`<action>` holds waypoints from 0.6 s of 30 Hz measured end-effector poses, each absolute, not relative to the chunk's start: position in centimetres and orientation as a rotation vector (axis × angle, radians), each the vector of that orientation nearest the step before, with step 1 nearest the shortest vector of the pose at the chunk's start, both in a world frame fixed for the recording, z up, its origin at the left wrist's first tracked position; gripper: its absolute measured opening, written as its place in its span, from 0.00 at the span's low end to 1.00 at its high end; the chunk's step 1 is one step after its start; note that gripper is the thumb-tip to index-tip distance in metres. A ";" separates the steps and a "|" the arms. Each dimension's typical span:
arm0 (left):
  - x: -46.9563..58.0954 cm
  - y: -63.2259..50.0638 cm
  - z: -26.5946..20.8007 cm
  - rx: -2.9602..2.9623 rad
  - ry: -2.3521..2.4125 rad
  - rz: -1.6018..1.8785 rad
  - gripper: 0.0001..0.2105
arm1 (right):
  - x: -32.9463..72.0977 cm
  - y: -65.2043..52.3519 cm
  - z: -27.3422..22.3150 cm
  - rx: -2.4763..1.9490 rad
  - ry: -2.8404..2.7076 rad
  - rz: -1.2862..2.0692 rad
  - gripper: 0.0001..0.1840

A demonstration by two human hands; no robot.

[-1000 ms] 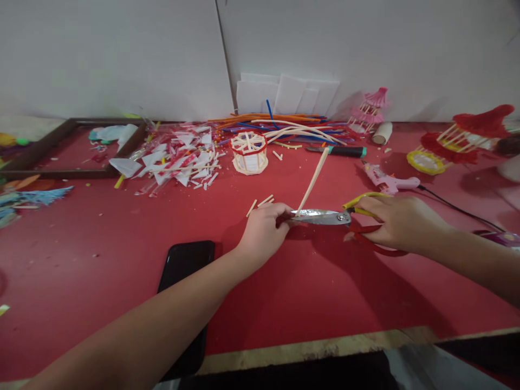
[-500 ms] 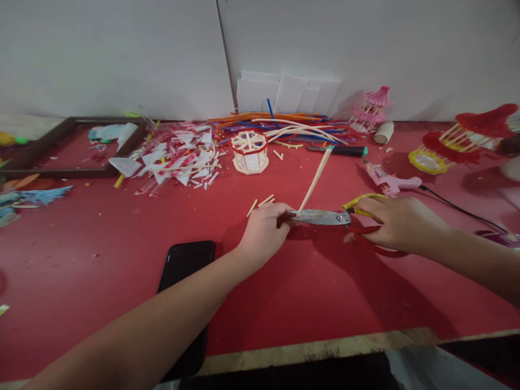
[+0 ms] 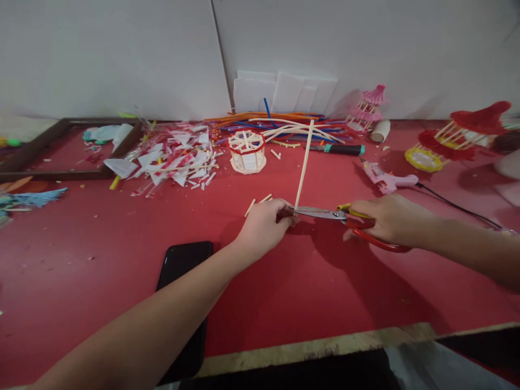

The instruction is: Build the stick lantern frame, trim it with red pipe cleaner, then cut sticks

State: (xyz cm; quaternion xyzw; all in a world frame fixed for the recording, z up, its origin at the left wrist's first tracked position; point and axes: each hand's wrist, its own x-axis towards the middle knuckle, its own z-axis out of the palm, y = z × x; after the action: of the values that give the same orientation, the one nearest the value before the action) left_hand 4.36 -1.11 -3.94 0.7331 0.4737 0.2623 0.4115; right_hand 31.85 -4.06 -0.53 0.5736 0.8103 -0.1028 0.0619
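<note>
My left hand (image 3: 266,225) is closed in a pinch on the lower end of a thin pale wooden stick (image 3: 304,165), which points up and away over the table. My right hand (image 3: 390,219) is wrapped round the red and yellow handles of a pair of scissors (image 3: 320,213). The scissor blades reach left to the base of the stick, right by my left fingertips, which hide the stick's end. Just beyond my left hand lie short cut stick pieces (image 3: 250,207). A small round cage of sticks with a red rim (image 3: 246,151) stands farther back.
A black phone (image 3: 184,265) lies near the table's front edge under my left forearm. Plastic and paper scraps (image 3: 174,157), coloured pipe cleaners (image 3: 284,122) and a cutter knife (image 3: 343,150) lie behind. A pink glue gun (image 3: 385,176), its cord and a red-roofed model (image 3: 463,132) are right.
The scissor handles have come closer together and the blades have closed at the stick's base. The stick has swung to a more upright angle. The view has shifted slightly.
</note>
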 end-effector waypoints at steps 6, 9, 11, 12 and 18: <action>3.6 -0.7 -2.5 1.667 1.114 0.482 0.04 | 31.2 -3.6 0.9 1.637 2.316 -0.742 0.22; 3.4 -0.9 -2.5 1.481 1.098 0.443 0.10 | 31.1 -3.3 1.0 1.618 2.283 -0.799 0.24; 3.4 -1.0 -2.6 1.361 1.078 0.460 0.16 | 31.2 -3.2 1.0 1.607 2.289 -0.788 0.25; 3.4 -1.0 -2.6 1.304 1.063 0.472 0.18 | 31.2 -3.1 1.0 1.600 2.296 -0.778 0.25; 3.5 -1.2 -2.0 1.137 0.995 0.463 0.22 | 31.4 -2.8 1.2 1.528 2.277 -0.818 0.25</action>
State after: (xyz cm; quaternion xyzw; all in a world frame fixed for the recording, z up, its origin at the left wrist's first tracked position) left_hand 3.52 -1.15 -2.05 0.5114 0.4472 0.2081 0.7037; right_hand 31.44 -2.79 1.22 0.5286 0.7880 -0.2829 0.1397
